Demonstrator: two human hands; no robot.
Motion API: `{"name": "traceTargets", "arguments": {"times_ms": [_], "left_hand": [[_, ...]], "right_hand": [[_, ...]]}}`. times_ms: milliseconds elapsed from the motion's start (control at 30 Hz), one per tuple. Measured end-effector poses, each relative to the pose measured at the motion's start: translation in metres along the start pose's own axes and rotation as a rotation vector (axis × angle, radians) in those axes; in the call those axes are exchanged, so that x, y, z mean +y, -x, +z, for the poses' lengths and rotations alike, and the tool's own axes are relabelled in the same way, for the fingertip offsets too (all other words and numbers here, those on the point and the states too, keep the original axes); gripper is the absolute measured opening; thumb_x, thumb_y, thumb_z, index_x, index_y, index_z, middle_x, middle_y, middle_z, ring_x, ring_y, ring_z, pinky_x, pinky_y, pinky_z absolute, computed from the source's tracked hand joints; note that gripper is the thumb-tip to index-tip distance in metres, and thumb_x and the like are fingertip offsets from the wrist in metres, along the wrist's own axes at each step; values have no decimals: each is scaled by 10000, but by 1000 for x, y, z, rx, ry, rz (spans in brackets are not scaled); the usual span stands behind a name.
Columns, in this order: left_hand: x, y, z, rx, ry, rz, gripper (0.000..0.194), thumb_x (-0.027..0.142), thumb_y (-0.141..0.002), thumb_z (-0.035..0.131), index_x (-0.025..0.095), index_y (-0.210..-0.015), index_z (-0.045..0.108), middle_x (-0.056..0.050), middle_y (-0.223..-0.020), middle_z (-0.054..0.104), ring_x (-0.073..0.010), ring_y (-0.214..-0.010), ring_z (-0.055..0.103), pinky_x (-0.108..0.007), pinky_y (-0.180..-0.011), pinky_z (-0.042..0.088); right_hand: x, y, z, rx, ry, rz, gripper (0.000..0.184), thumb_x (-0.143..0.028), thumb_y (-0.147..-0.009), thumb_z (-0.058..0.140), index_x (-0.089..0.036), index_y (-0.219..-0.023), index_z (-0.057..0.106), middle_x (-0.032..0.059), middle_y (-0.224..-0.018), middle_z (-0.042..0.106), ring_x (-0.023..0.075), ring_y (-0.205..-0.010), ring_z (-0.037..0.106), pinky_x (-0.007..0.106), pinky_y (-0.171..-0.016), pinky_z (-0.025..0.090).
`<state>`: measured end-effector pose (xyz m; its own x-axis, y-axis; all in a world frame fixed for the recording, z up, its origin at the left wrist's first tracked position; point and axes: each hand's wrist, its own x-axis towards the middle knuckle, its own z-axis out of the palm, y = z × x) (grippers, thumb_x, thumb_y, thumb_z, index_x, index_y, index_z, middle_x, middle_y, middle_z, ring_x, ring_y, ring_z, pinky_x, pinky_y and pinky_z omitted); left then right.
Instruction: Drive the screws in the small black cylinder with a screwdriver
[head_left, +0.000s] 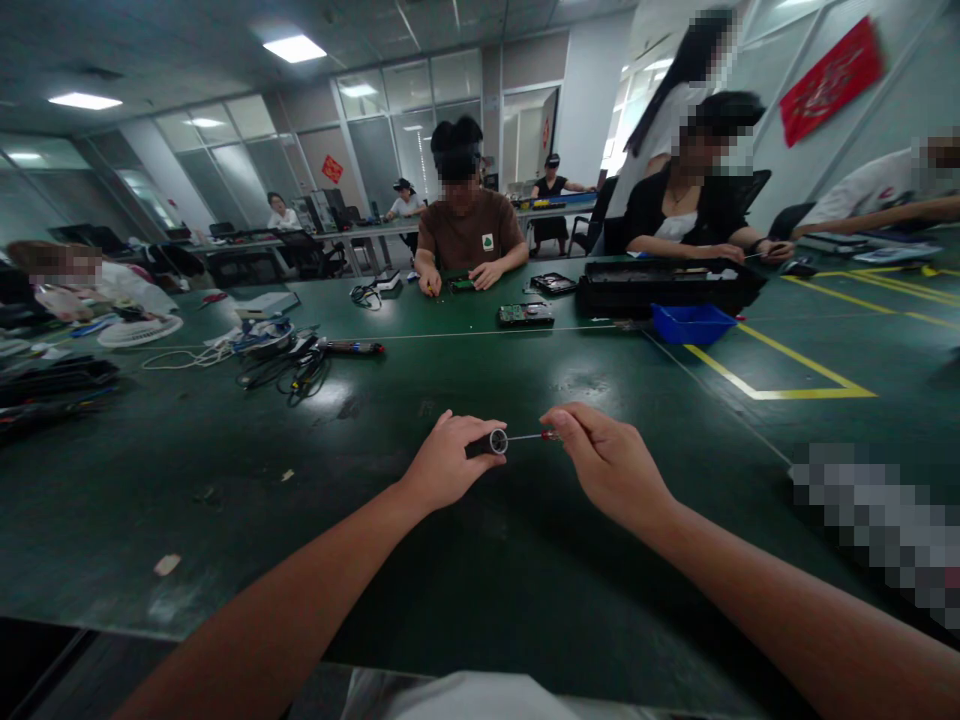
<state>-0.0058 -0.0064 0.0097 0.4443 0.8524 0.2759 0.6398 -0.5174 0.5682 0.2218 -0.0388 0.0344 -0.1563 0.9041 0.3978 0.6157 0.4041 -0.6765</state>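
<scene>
head view shows a short black cylinder (478,447), its open round end ringed by a pale rim and turned toward the camera, with the inside too small to read. a thin metal shaft (525,437) runs from that end to a red tip of handle (551,435), most of which is hidden by fingers.

the cylinder lies between the thumb and fingers of the left hand (450,458), which is clamped on it. the right hand (604,455) is closed on the handle, just beside the cylinder, with the shaft bridging the gap between the hands. both are held above the near middle of the tabletop (420,590).

that tabletop is dark green, scuffed and glossy under the lights, with yellow tape lines (810,394) at the right. farther back sit a tangle of cables (289,365), a hard drive (525,315), a blue bin (691,324) and a long black tray (667,290). across from the hands, a person in a brown shirt (472,235) works at a green board (459,284). behind are glass partitions, more desks and ceiling lights (295,49).
</scene>
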Motion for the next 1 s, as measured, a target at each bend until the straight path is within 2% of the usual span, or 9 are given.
{"name": "traceTargets", "arguments": {"times_ms": [133,233,433,533,600,733,867,933,1000], "left_hand": [[0,0,1,7,-3,-3,375,296,-848,729,302,-1214,647,-12,-1222,684,-236,-1170,594,-575,-1163,215],[-1,-1,1,17,-5,-5,371,284,-842,736,292,-1204,654,-15,-1223,686,-232,-1165,598,-568,-1160,226],[-1,0,2,6,-11,1,381,306,-838,739,307,-1209,653,-17,-1227,684,-237,-1178,594,-570,-1170,212],[-2,0,2,5,-23,-7,384,317,-847,726,311,-1222,644,-13,-1234,680,-238,-1179,594,-569,-1171,223],[-2,0,1,2,-27,-11,391,328,-857,714,306,-1239,635,-17,-1241,675,-238,-1186,589,-570,-1172,224],[0,1,-1,-5,-19,14,392,322,-865,704,287,-1249,633,-39,-1243,673,-236,-1181,587,-572,-1177,217],[1,2,-3,14,-53,121,374,295,-877,690,310,-1246,631,-24,-1251,667,-214,-1202,575,-548,-1198,179],[0,1,-3,25,-64,102,383,299,-877,690,312,-1254,624,-26,-1265,661,-218,-1215,568,-557,-1195,180],[-2,0,-3,17,-56,60,395,306,-866,703,306,-1253,624,-32,-1266,661,-227,-1211,570,-569,-1185,197]], "right_hand": [[0,1,2,3,2,-64,295,-347,-1009,401,-211,-1208,570,28,-810,668,166,-605,588,301,-561,416],[0,1,2,15,-14,-98,282,-307,-999,418,-204,-1229,545,34,-842,661,183,-710,622,313,-637,452],[-3,0,1,-10,2,-38,284,-375,-1017,390,-216,-1169,571,7,-748,645,150,-527,534,301,-516,379],[-2,2,3,-2,-48,-81,289,-319,-1005,410,-212,-1263,485,11,-785,622,176,-651,592,320,-607,441],[0,2,5,25,-109,-81,273,-295,-985,444,-216,-1244,470,29,-863,622,190,-769,618,339,-694,474],[6,-3,8,54,-309,62,197,-378,-950,522,-217,-1060,549,37,-887,627,193,-801,621,359,-729,498],[17,-15,11,78,-714,303,284,-475,-934,508,-205,-866,563,15,-769,582,165,-661,592,362,-677,531],[23,-18,12,100,-750,340,274,-469,-915,546,-203,-856,567,16,-774,587,158,-652,585,350,-660,532],[25,-18,12,119,-694,309,265,-460,-917,560,-201,-865,580,15,-774,596,158,-668,588,345,-672,523]]}}
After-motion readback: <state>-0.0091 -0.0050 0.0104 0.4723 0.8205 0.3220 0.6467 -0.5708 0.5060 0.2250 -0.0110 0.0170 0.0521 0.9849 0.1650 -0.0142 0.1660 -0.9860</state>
